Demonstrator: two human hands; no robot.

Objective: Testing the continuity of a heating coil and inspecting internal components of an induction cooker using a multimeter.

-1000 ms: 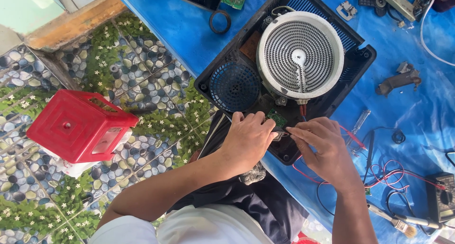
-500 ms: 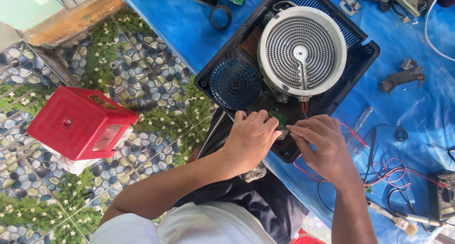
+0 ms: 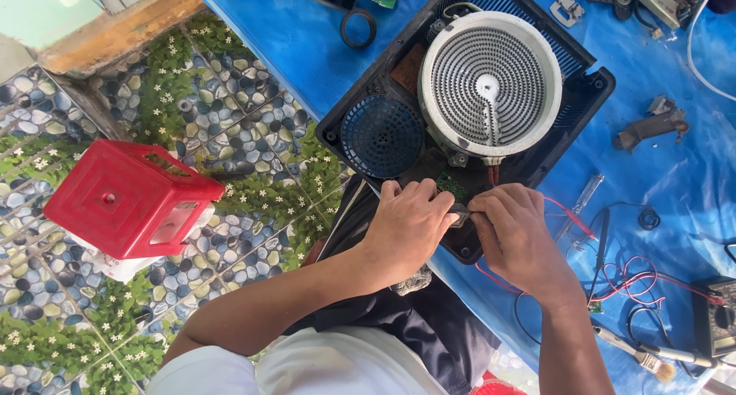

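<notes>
Both hands, left (image 3: 406, 226) & right (image 3: 515, 234), pinching small dark part (image 3: 460, 213) at black plastic cooker base (image 3: 360, 103) edge.

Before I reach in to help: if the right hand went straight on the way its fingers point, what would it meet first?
Most likely the left hand: the right hand points at it, fingertips nearly touching over a small dark part.

Stool (image 3: 130, 199) left of cooker base (image 3: 360, 103), heating coil (image 3: 491, 84) inside base
</notes>
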